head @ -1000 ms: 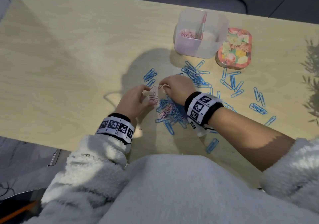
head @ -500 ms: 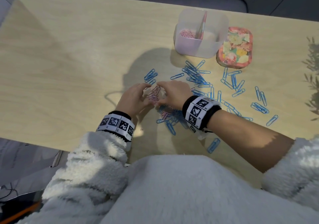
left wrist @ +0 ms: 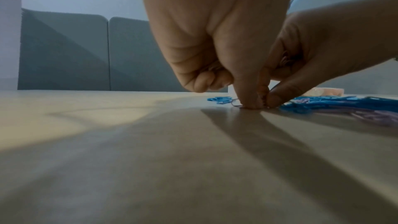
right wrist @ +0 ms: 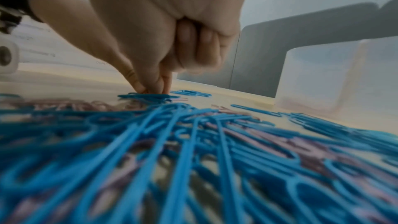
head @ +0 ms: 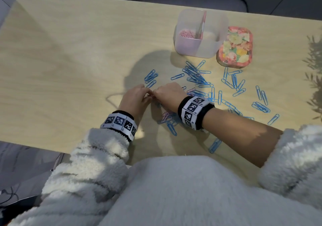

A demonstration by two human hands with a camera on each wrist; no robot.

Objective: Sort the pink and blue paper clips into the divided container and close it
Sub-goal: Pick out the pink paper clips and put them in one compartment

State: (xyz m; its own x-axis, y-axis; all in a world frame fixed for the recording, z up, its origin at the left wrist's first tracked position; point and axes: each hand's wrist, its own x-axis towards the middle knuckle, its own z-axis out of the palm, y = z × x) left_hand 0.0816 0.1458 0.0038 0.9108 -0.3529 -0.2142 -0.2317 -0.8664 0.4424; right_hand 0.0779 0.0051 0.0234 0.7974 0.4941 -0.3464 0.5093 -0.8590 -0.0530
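Wooden table lies bare at frame left; left hand and right hand pinch pink paper clips together at centre.

It looked like a living room: a pale wooden table stood before a grey cushioned sofa.

What is pinched between the left hand and right hand is hidden by curled fingers.
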